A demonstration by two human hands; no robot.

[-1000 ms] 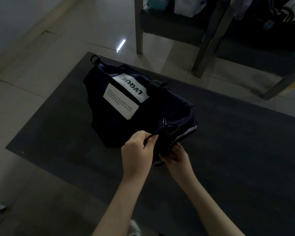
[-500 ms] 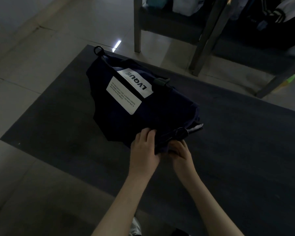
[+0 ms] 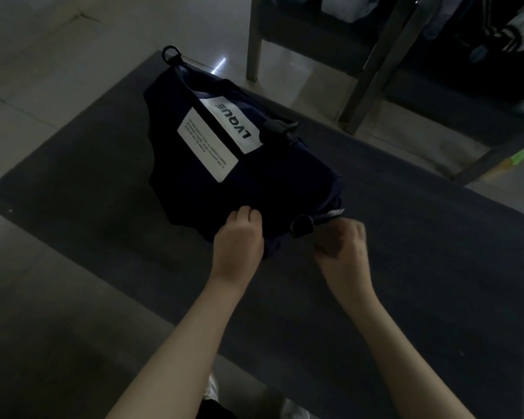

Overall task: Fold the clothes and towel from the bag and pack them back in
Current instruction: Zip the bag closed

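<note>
Head view: the bag [image 3: 224, 164] lies labels up on the dark mat [image 3: 406, 267] on the floor. My left grip [image 3: 239, 240] is clamped on its near end, fingers curled into the fabric. My right grip [image 3: 342, 249] is curled just beside the round pull [image 3: 301, 226], but it's blurred and I can't tell whether it pinches anything. I'd call this the opening step. Next I need that pull drawn along while the left pins the bag.

Your left hand [image 3: 239, 240] grips the near edge of the dark navy bag [image 3: 254, 182]. The bag lies flat and stretches away from that grip, with its white labels [image 3: 208, 146] face up beyond your fingers and a black ring [image 3: 170, 52] at its far end.
</note>
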